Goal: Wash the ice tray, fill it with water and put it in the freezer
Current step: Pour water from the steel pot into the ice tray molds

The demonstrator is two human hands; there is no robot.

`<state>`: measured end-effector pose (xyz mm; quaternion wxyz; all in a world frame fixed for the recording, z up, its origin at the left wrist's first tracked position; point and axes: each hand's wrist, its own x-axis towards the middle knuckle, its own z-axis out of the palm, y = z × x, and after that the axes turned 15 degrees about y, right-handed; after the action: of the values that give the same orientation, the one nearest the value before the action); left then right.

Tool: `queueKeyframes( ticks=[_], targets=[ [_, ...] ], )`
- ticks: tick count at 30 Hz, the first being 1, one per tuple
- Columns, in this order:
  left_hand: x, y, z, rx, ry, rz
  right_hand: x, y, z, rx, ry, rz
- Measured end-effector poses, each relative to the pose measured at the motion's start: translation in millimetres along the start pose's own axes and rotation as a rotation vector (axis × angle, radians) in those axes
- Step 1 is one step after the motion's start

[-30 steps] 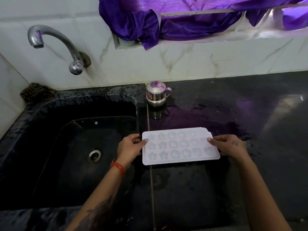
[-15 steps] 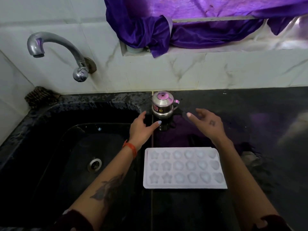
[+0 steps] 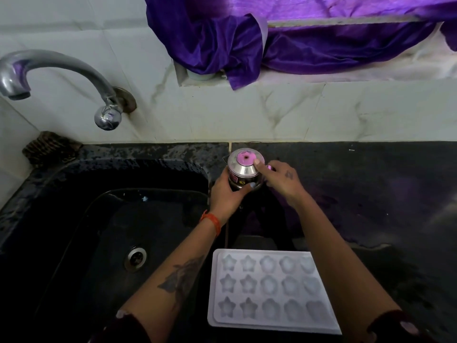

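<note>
Nearest the camera, the white ice tray (image 3: pixel 269 290) is lying flat on the dark wet counter (image 3: pixel 371 206), just right of the sink's edge, with its star-shaped and rounded moulds facing up; neither hand is touching it. The right forearm is crossing over the tray's far right corner, hiding part of it. To the left, the black sink (image 3: pixel 103 219) is sitting beside the tray, its metal drain (image 3: pixel 136 258) showing at the bottom of the basin. Further out, both arms are reaching forward to a small steel pot (image 3: pixel 243 169) with a pink knob on its lid, standing on the counter near the back wall. The left hand (image 3: pixel 226 194), with an orange band at the wrist, is wrapping around the pot's left side and front, the thumb lying across the near face. The right hand (image 3: pixel 282 180) is closing on the pot's right side, its thumb resting against the edge of the lid. Beyond them, a scrubber (image 3: pixel 50 148) is sitting at the sink's back left corner, a curved metal tap (image 3: pixel 74 78) is projecting from the marbled white wall, and a purple cloth (image 3: pixel 284 35) is hanging over the ledge above.
</note>
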<state>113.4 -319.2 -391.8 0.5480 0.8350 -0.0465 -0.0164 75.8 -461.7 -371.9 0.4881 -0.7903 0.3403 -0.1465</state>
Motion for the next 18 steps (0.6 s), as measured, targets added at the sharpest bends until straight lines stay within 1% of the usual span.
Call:
queueKeyframes(
  ticks=[2,5,10,14,18],
  targets=[
    [1.3,-1.5,3.0,-0.028,0.023,-0.006,-0.3,1.2,-0.2,0.033,0.003,-0.013],
    [0.0,-0.3,1.6,-0.051,0.010,-0.017,-3.6,2.7,-1.2,0.070,0.013,-0.027],
    [-12.8,-3.1,-9.2,-0.126,0.006,-0.038,-25.9,-4.8,-9.5,0.074,0.076,-0.058],
    [-35.5,0.4,-24.8,-0.202,0.021,-0.038,-55.2,-13.5,-22.3,0.116,0.136,-0.062],
    [-69.0,2.5,-39.0,-0.227,0.031,-0.064,-91.1,-20.1,-39.4,0.122,0.148,-0.060]
  ],
)
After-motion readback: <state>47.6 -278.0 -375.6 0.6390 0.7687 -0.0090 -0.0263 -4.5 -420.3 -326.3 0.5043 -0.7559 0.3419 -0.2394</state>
